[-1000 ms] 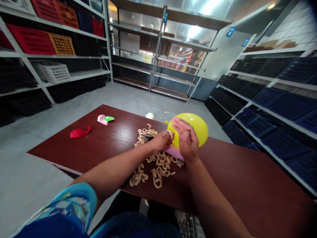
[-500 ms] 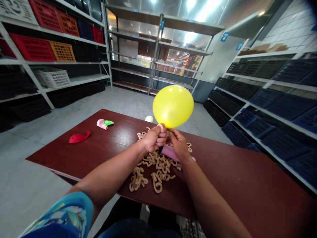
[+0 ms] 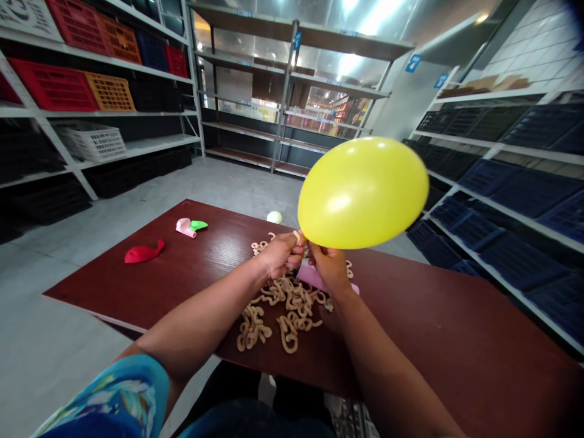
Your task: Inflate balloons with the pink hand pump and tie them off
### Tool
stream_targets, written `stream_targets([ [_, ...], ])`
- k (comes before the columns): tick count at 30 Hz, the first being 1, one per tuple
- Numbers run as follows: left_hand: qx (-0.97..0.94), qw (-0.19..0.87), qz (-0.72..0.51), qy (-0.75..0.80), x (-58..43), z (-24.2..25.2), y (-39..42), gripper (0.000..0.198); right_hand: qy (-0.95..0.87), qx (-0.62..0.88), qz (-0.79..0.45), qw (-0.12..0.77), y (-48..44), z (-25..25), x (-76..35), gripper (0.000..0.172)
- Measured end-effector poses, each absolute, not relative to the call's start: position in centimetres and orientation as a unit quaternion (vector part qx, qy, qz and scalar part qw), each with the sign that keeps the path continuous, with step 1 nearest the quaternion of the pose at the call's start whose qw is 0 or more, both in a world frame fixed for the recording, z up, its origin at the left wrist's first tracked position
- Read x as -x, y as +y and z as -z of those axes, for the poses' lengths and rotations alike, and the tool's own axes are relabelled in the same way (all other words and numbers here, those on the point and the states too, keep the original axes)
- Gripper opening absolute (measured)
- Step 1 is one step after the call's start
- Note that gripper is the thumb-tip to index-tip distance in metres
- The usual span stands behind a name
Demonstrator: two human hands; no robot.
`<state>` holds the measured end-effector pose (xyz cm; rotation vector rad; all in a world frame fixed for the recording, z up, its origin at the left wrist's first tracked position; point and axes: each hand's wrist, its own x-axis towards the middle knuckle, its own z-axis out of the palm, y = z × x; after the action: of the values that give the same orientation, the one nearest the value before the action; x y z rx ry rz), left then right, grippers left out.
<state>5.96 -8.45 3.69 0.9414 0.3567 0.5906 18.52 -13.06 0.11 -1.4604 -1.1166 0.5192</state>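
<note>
An inflated yellow balloon (image 3: 362, 193) leans to the right above the far side of the table, its lower end between my two hands. My left hand (image 3: 286, 254) is closed around the balloon's neck, with a pale bit showing by the thumb. Close beside it, my right hand (image 3: 329, 265) pinches at the balloon's base; the balloon partly hides the fingers. Below my hands lies a pink cylinder (image 3: 310, 275) with a dark end. Curly beige pieces (image 3: 296, 298) are heaped around it.
On the dark red table (image 3: 438, 322), a red balloon (image 3: 145, 252) lies at left, with a pink balloon (image 3: 185, 228) and a green balloon (image 3: 198, 225) beyond. A pale round object (image 3: 274, 217) shows past the far edge. Shelves with crates (image 3: 50, 85) stand along the sides.
The yellow balloon has swung to the right and appears larger. My right hand has drawn in closer to the balloon's base, while my left hand keeps its hold.
</note>
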Motion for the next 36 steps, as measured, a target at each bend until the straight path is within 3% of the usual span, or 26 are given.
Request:
stream_targets([
  [5,-0.599,0.624,-0.378,0.329,-6.3,-2.4,-7.0,0.034,-0.470,0.590,-0.259,0.603,-13.7,-1.0,-17.7,0.028],
  [9,-0.738,0.367,-0.387,0.413,-6.0,-1.7,-6.0,0.037,-0.520,0.571,-0.263,0.578,-14.2,-1.5,-17.2,0.020],
  [12,-0.779,0.271,-0.373,0.424,-5.9,-1.4,-5.8,0.038,-0.530,0.559,-0.297,0.563,-14.3,-1.7,-17.2,0.017],
  [18,-0.816,0.225,-0.340,0.409,-6.2,-1.2,-6.5,0.038,-0.554,0.539,-0.325,0.545,-14.5,-2.1,-17.5,0.015],
  [25,-0.839,0.213,-0.292,0.406,-6.7,-1.3,-7.4,0.033,-0.635,0.545,-0.109,0.536,-14.5,-2.0,-18.2,0.015],
  [36,-0.874,0.144,-0.269,0.379,-6.6,-1.6,-8.0,0.027,-0.456,0.551,-0.378,0.587,-14.5,-2.3,-18.4,0.028],
])
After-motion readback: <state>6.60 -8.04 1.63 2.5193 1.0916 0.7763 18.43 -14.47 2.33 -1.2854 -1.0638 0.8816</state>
